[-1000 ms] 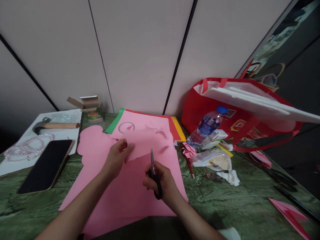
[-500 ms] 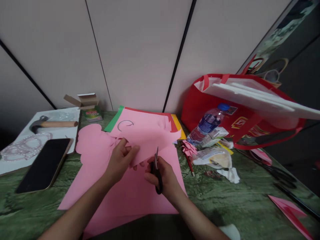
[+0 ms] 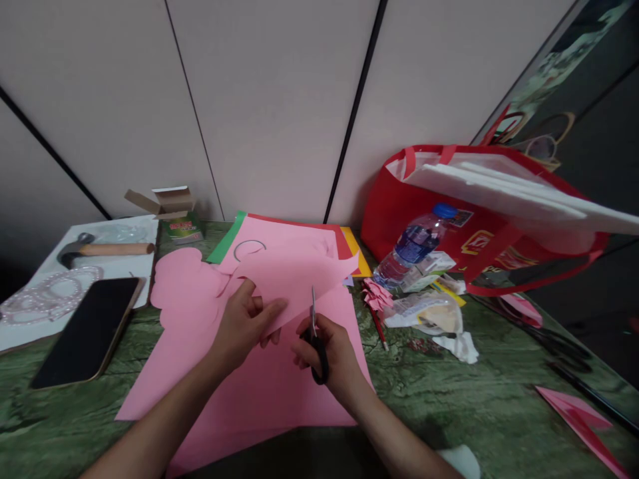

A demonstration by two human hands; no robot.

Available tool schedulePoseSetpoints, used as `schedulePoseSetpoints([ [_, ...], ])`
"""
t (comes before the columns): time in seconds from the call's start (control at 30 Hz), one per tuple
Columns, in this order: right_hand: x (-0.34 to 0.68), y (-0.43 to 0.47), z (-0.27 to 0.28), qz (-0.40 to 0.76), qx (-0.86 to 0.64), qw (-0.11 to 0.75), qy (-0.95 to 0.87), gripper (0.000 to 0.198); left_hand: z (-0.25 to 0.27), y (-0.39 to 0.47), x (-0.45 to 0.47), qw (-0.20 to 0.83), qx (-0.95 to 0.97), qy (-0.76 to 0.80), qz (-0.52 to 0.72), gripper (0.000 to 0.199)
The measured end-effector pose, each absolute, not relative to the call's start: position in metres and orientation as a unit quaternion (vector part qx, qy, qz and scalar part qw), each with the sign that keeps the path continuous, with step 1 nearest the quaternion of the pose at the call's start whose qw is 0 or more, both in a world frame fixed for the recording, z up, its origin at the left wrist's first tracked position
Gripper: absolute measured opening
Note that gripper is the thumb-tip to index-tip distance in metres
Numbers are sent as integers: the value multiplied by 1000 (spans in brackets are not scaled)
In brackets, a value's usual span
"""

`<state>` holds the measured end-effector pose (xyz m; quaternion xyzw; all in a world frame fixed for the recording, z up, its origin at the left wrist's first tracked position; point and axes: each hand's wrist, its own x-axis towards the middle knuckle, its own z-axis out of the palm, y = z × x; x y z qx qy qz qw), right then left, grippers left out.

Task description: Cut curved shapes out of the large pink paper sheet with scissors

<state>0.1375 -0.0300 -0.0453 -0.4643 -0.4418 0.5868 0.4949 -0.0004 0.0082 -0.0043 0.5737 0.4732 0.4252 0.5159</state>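
Pinched in my left hand [image 3: 245, 322] is a loose sheet of pink paper [image 3: 299, 279], raised above the stack and curling at its right end. My right hand [image 3: 327, 346] grips black-handled scissors [image 3: 315, 346], fingers round the handles and blades pointing up and away from me. The blades stand at the near edge of the raised sheet; whether they are cutting into it I cannot tell. Under both hands lie larger pink sheets [image 3: 269, 399]. Pink cut-out shapes with wavy edges [image 3: 180, 286] rest to the left of my left hand.
A phone [image 3: 87, 332], a hammer [image 3: 114, 249] and a beaded strand [image 3: 47, 293] lie at left, near an opened small box [image 3: 182, 223]. On the right are a water bottle [image 3: 417, 246], a red bag [image 3: 479, 233], a pink paper flower [image 3: 377, 295] and a pencil [image 3: 379, 329].
My left hand has shifted slightly right and down along the sheet. The scissors have turned a little more upright in my right hand. The surroundings look unchanged.
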Motion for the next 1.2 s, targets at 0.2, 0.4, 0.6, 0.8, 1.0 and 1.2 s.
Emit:
schedulePoseSetpoints([
  [0.2, 138, -29, -50, 586, -456, 503, -442, 30, -1, 7, 1, 516, 560, 488, 427, 33],
  [0.4, 138, -28, -53, 587, -450, 507, -442, 30, -2, 7, 1, 509, 570, 487, 423, 30],
  [0.6, 138, -27, -56, 591, -451, 507, -436, 31, -3, 7, 1, 512, 572, 482, 422, 30],
  [0.8, 138, -27, -55, 592, -449, 510, -435, 31, -3, 7, 1, 521, 566, 482, 420, 32],
  [1.0, 139, -28, -52, 575, -437, 513, -464, 31, -4, 7, 2, 516, 567, 487, 418, 29],
  [1.2, 141, -27, -40, 555, -425, 533, -477, 34, -7, 7, 2, 532, 580, 470, 399, 25],
])
